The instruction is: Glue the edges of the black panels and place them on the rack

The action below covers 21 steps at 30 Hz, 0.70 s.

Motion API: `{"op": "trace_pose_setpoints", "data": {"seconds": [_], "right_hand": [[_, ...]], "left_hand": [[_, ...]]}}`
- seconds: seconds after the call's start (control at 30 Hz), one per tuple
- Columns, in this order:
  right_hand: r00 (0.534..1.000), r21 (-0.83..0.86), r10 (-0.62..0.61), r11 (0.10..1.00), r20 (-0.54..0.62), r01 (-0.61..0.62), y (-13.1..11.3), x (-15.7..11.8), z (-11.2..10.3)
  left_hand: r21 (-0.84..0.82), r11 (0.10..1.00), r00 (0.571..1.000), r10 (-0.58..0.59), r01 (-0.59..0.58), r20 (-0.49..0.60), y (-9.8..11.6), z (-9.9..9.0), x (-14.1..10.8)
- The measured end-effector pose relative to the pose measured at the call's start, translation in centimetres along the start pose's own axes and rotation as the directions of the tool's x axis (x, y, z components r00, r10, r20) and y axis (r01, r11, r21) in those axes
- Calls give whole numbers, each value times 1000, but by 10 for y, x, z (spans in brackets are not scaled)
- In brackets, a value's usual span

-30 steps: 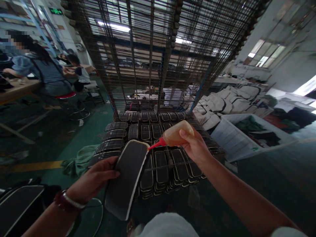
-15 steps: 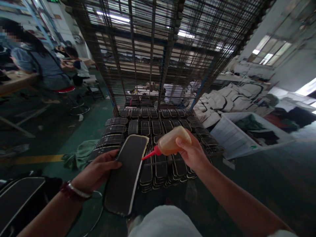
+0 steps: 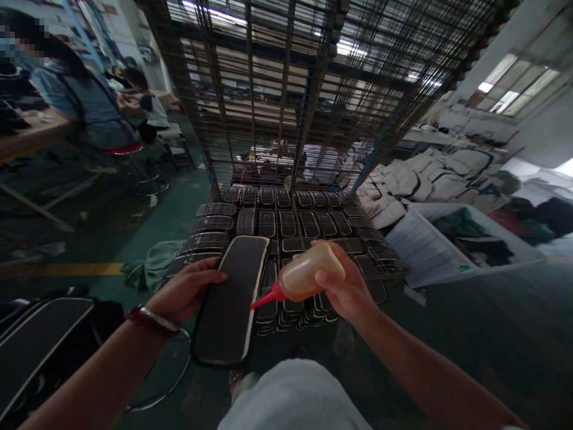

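My left hand (image 3: 188, 288) grips the left edge of a long black panel (image 3: 230, 298) with rounded corners, its thumb lying on the face. A pale strip runs round the panel's border, and along the upper right side it looks yellowish and wet. In my right hand (image 3: 342, 280) is a translucent squeeze bottle (image 3: 308, 272) of amber liquid, probably glue, tilted downward. The bottle's red nozzle (image 3: 265, 297) points left, its tip at the pale strip on the panel's right edge. Fingers of my right hand wrap round the bottle.
A tall wire rack (image 3: 286, 89) stands ahead, with stacked black panels (image 3: 268, 222) on its low shelf. At right are a white bin (image 3: 416, 251) and piled white pieces (image 3: 412, 179). More black panels (image 3: 40, 334) lie at lower left. Two people (image 3: 85, 107) sit at tables at left.
The nozzle tip has moved down along the panel's right edge, toward me. The yellowish wet stretch behind it is longer. My view has shifted slightly.
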State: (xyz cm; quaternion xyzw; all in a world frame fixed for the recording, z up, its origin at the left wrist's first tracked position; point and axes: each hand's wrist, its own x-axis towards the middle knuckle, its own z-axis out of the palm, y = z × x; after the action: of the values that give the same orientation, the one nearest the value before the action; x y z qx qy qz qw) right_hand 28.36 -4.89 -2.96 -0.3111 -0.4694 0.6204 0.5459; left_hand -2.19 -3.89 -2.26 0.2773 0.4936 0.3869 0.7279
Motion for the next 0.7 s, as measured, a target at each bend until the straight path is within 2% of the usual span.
{"op": "trace_pose_setpoints", "data": {"seconds": [0.1, 0.27, 0.4, 0.57, 0.7], "right_hand": [[998, -25, -1, 1000, 57, 2, 3, -4, -2], [993, -34, -8, 999, 117, 12, 8, -10, -8], [990, -26, -26, 999, 136, 29, 10, -12, -7], [995, -18, -24, 1000, 97, 26, 11, -11, -5], [1000, 11, -2, 1000, 10, 2, 17, -14, 1]], "left_hand": [[-8, 1000, 999, 14, -15, -31, 0, 0, 2], [-55, 997, 986, 37, -47, -164, 1, -2, 6], [-77, 997, 982, 8, -23, -188, 4, -3, 6], [-84, 996, 957, 1, -27, -289, 7, -6, 5], [-114, 993, 961, 5, -38, -278, 5, -17, 9]]}}
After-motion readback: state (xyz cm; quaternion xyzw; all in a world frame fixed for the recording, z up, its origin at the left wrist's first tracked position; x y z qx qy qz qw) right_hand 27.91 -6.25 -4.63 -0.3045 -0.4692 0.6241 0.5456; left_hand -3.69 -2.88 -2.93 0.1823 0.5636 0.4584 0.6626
